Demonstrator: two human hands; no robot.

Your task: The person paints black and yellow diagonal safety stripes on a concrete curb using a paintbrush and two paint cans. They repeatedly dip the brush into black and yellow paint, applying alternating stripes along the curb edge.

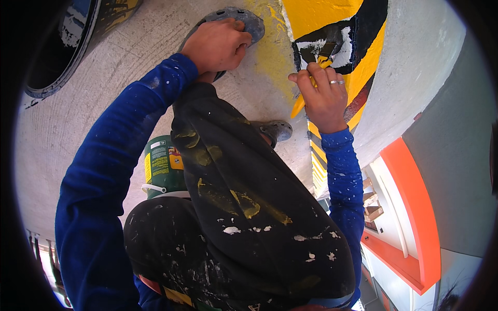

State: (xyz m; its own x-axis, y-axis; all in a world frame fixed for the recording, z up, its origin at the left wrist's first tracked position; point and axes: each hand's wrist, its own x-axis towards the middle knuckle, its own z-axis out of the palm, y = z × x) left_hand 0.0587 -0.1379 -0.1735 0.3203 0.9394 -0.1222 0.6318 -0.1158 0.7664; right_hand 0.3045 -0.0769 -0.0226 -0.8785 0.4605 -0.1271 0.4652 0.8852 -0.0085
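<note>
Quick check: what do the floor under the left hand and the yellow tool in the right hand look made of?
Floor: looks like bare concrete, grey, matt, rough-trowelled, with yellow paint smears. Yellow tool in the right hand: probably smooth plastic, uniformly coloured; its working end is hidden. Left hand rests by a grey shoe.

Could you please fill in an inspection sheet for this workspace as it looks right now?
Surface: grey concrete floor, smeared yellow near the striped wall.
Job's things: yellow-handled paintbrush against the black and yellow stripes.
Clutter: green paint can beside the knee.
Grippers: right hand grips the paintbrush; left hand rests on a grey perforated shoe.
Cables: nothing seen.
Surroundings: orange and white panel; dark curved rim.
</note>
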